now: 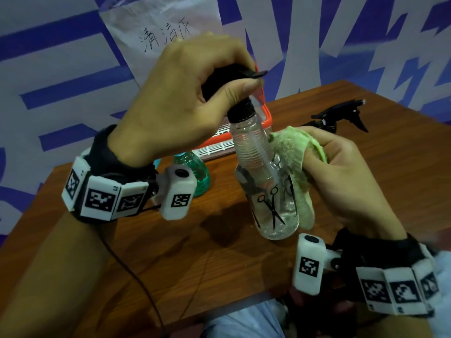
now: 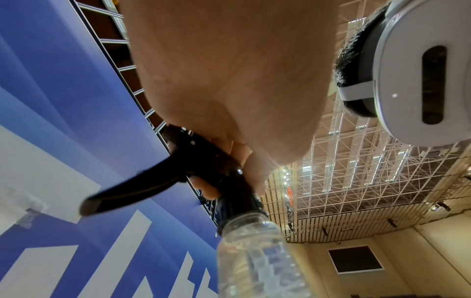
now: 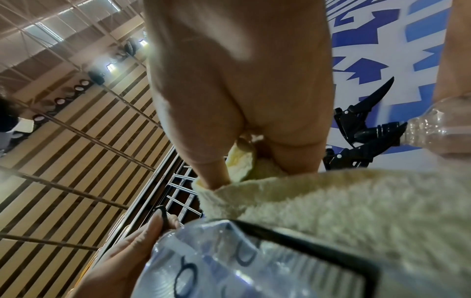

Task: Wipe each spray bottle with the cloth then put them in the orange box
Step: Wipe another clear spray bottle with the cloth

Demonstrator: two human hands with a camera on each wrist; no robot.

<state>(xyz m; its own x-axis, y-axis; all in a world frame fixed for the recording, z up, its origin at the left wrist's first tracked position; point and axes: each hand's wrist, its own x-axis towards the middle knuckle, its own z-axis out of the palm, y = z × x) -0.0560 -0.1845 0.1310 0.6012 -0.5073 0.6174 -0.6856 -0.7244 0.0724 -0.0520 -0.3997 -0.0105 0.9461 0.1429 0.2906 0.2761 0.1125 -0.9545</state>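
My left hand (image 1: 195, 93) grips the black trigger head of a clear spray bottle (image 1: 266, 181) printed with scissors, holding it upright above the brown table (image 1: 170, 252). My right hand (image 1: 341, 167) grips a light green cloth (image 1: 292, 152) and presses it against the bottle's right side. In the left wrist view the fingers (image 2: 211, 187) curl round the black head above the clear spray bottle's neck (image 2: 249, 242). The right wrist view shows the cloth (image 3: 331, 211) lying against the bottle (image 3: 229, 262). The orange box (image 1: 264, 111) sits behind the bottle, mostly hidden.
A teal spray bottle (image 1: 199, 172) stands at the left behind my left wrist. Another spray bottle with a black trigger head (image 1: 341, 113) lies at the back right of the table. A blue and white banner with a taped paper note (image 1: 166, 35) backs the table.
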